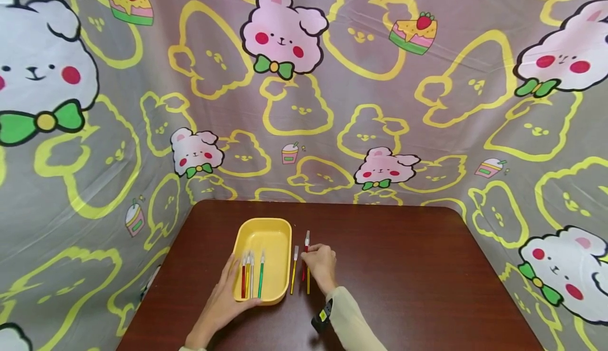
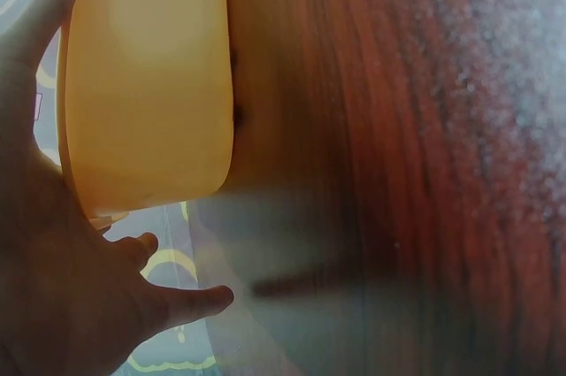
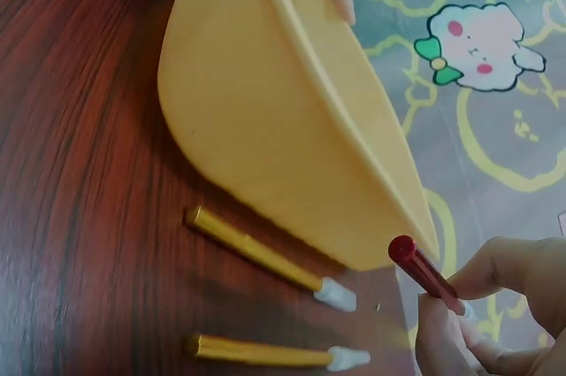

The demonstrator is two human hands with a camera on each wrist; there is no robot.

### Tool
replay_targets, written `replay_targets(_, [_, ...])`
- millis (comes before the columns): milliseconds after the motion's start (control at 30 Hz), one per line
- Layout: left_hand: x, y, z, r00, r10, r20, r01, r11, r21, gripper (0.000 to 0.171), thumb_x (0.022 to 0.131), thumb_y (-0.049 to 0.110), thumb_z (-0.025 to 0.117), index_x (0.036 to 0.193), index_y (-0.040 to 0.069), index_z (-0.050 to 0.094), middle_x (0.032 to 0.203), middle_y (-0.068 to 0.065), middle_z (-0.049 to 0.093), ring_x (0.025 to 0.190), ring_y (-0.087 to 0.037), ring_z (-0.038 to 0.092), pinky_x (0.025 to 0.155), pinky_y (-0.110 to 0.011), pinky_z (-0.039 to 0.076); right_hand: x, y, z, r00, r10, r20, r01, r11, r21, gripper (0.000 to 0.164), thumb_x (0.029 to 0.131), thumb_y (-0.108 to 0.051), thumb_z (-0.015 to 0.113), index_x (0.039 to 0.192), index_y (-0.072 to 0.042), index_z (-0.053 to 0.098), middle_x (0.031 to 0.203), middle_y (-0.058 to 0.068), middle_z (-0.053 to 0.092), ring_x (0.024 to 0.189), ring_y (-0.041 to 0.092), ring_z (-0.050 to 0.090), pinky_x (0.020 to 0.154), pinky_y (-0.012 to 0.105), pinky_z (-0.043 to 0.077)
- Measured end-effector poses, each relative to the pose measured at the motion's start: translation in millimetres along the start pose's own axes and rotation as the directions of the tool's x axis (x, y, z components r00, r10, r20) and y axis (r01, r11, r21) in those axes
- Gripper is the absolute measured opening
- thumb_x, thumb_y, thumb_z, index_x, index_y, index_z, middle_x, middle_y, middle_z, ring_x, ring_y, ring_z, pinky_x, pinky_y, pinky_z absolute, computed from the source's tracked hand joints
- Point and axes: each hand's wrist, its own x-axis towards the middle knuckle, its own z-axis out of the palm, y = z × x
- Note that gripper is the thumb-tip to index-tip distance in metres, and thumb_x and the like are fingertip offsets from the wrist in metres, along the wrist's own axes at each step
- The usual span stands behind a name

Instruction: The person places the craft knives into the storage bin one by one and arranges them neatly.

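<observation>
Left hand (image 1: pixel 222 295) rested on the yellow tray's (image 1: pixel 273 240) near-left side, fingers spread, not clenched. Four capped pens (image 1: pixel 252 282) already lay inside, near end. Two gold pens (image 3: pixel 263 253) remained on the table (image 1: pixel 404 266), right of tray. Right hand's (image 1: pixel 321 266) grip pinched a red pen (image 3: pixel 421 267), outside the tray. Seemed over halfway.

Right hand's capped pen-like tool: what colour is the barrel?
The barrel is red; clearest in the right wrist view.
</observation>
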Motion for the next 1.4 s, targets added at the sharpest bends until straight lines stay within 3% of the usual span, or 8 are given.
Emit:
replay_targets(233, [-1.0,0.5,0.7,0.997,0.06,-0.047,-0.06,0.998,0.005,0.128,0.073,0.063,0.091,0.169,0.011,0.023,0.174,-0.016,0.014,0.141,-0.054,0.044,0.105,-0.08,0.034,-5.3,-16.0,7.7,1.0,-0.017,0.012,0.017,1.0,0.011,0.009,0.073,-0.01,0.086,0.078,-0.007,0.078,0.072,0.001,0.077,0.077,0.028,0.074,0.074,0.045,0.058])
replay_targets(467, [-0.1,0.4,0.8,0.999,0.026,-0.025,-0.027,1.0,0.0,0.129,0.074,0.063,0.091,0.17,0.013,0.02,0.175,-0.015,0.012,0.142,-0.053,0.042,0.106,-0.078,0.035,-7.8,-23.9,18.3,0.999,-0.031,0.036,0.029,0.999,0.033,0.008,0.074,-0.008,0.084,0.078,-0.008,0.078,0.071,0.0,0.076,0.076,0.023,0.074,0.074,0.043,0.058])
replay_targets(800, [-0.3,-1.9,3.4,0.997,0.059,-0.047,-0.059,0.998,-0.004,0.127,0.075,0.062,0.09,0.17,0.013,0.021,0.174,-0.015,0.014,0.139,-0.053,0.045,0.103,-0.079,0.037,-14.3,-26.9,32.4,0.993,-0.116,0.025,0.113,0.99,0.087,0.005,0.074,-0.004,0.078,0.079,-0.004,0.077,0.067,-0.002,0.074,0.067,0.017,0.07,0.066,0.038,0.057])
replay_targets(1033, [-2.9,-2.4,2.7,0.999,0.034,-0.028,-0.034,0.999,0.011,0.13,0.074,0.062,0.09,0.17,0.012,0.018,0.174,-0.015,0.013,0.141,-0.052,0.044,0.105,-0.075,0.039,-18.0,-37.0,39.4,0.99,-0.084,0.11,0.074,0.993,0.089,0.01,0.078,0.001,0.084,0.086,-0.001,0.077,0.071,0.001,0.075,0.064,0.012,0.07,0.084,0.045,0.059])
replay_targets(1133, [-2.1,-2.1,4.0,0.999,0.04,-0.031,-0.04,0.999,0.013,0.129,0.075,0.063,0.089,0.17,0.012,0.019,0.174,-0.015,0.013,0.14,-0.051,0.045,0.105,-0.074,0.039,-21.2,-41.2,41.8,0.988,-0.084,0.131,0.071,0.992,0.104,0.01,0.08,0.003,0.084,0.086,0.0,0.077,0.07,0.001,0.074,0.061,0.01,0.068,0.075,0.038,0.061])
replay_targets(1233, [-0.8,-2.5,4.4,0.998,0.048,-0.045,-0.048,0.999,0.006,0.127,0.075,0.062,0.09,0.169,0.011,0.021,0.174,-0.016,0.014,0.139,-0.051,0.046,0.103,-0.075,0.04,-23.5,-44.0,45.7,0.986,-0.077,0.146,0.059,0.99,0.124,0.01,0.081,0.004,0.084,0.086,0.0,0.076,0.071,0.002,0.073,0.061,0.01,0.067,0.056,0.028,0.057])
replay_targets(1400, [0.3,-2.6,3.1,0.998,0.037,-0.044,-0.037,0.999,-0.003,0.126,0.076,0.061,0.09,0.169,0.011,0.021,0.174,-0.015,0.013,0.138,-0.052,0.046,0.103,-0.077,0.038,-25.8,-46.3,54.0,0.986,-0.098,0.133,0.086,0.992,0.091,0.011,0.079,0.005,0.085,0.084,-0.001,0.077,0.07,0.002,0.074,0.065,0.012,0.068,0.057,0.025,0.055])
